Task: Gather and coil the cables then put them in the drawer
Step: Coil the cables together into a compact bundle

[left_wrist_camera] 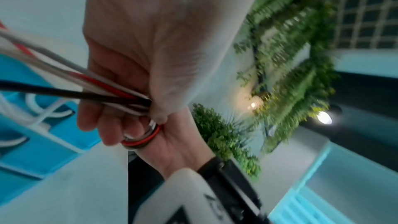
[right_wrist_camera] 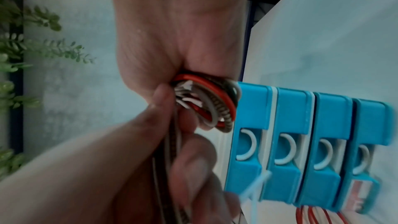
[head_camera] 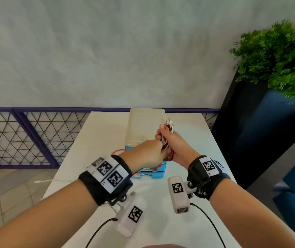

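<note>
Above the white table (head_camera: pixel 93 140), my right hand (head_camera: pixel 168 140) grips an upright bundle of red, white and black cables (head_camera: pixel 167 128), their plug ends sticking out on top. My left hand (head_camera: pixel 158 153) is curled round the lower strands of the same bundle. The left wrist view shows those strands (left_wrist_camera: pixel 86 91) running through my left hand (left_wrist_camera: pixel 133 101). In the right wrist view the coil (right_wrist_camera: pixel 206 103) sits in my right hand (right_wrist_camera: pixel 172 31), in front of the blue drawers (right_wrist_camera: pixel 301 142). The cream-topped drawer unit (head_camera: pixel 145 126) stands just behind both hands.
A low drawer (left_wrist_camera: pixel 51 135) stands open with white cables inside. A red cable (head_camera: pixel 118 151) lies on the table behind my left hand, and a white cable (head_camera: pixel 43 181) hangs off the left edge. A green plant (head_camera: pixel 277 56) and dark planter stand right.
</note>
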Available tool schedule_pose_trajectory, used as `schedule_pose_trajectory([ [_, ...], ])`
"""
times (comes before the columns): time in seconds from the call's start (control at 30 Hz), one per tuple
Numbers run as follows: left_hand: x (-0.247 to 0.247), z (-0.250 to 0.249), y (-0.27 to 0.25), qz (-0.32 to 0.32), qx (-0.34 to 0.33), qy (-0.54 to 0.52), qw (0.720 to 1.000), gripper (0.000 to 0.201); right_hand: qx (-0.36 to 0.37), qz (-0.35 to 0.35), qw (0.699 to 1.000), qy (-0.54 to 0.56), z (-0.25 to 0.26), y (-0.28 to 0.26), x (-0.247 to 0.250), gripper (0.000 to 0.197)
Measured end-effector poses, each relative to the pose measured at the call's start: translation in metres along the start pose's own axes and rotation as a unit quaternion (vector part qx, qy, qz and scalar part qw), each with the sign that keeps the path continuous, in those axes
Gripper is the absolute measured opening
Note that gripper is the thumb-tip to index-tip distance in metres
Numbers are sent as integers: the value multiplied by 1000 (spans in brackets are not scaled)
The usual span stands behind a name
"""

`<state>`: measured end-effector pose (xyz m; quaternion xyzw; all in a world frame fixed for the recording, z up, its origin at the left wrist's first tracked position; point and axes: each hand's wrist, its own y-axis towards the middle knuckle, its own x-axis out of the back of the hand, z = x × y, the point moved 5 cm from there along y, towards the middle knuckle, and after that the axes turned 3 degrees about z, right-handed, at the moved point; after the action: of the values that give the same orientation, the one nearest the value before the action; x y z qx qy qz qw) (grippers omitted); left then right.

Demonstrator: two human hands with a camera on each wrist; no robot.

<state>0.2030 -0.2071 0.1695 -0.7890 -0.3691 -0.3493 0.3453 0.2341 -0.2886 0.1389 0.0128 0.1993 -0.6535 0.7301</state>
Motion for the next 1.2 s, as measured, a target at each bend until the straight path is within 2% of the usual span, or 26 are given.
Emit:
schedule_pose_trajectory([
  [0.1, -1, 2, -2, 101, -23, -182, 978, 27, 23, -13, 999, 30, 7, 3, 0, 31],
  [0.17, 1, 4, -8, 156, -49, -207, 965, 24, 29, -15, 997, 71, 10, 7, -3, 32],
  [0.23, -3, 9, -14, 178, -70, -192, 962, 26, 25, -6, 993, 116, 13, 9, -7, 34],
  [0.3, -7, 12, -16, 145, -81, -189, 968, 28, 20, 8, 985, 169, 15, 10, -10, 37],
  [0.4, -13, 12, -17, 44, -114, -218, 968, 29, 21, 24, 969, 244, 17, 7, -16, 43],
  [0.5, -19, 14, -20, 29, -151, -259, 953, 31, 22, 33, 961, 275, 20, 3, -23, 45],
  [0.67, -27, 20, -19, 0, -143, -280, 949, 38, 32, 9, 957, 290, 24, 1, -22, 41],
  [0.73, -34, 26, -19, 16, -135, -297, 945, 44, 55, 2, 955, 292, 33, 4, -15, 41],
  [0.83, -43, 36, -22, 58, -114, -377, 917, 38, 82, -22, 954, 288, 45, 7, 2, 42],
  [0.9, -42, 38, -21, 75, -105, -397, 909, 38, 85, -44, 957, 273, 47, 7, 9, 42],
  [1.07, -44, 56, -31, 181, -79, -428, 882, 40, 125, -75, 951, 273, 65, 3, 30, 45],
  [1.13, -48, 67, -33, 186, -54, -456, 869, 39, 132, -86, 949, 272, 70, -1, 44, 46],
  [1.2, -46, 74, -31, 170, -38, -465, 868, 37, 126, -94, 953, 260, 69, -3, 48, 46],
])
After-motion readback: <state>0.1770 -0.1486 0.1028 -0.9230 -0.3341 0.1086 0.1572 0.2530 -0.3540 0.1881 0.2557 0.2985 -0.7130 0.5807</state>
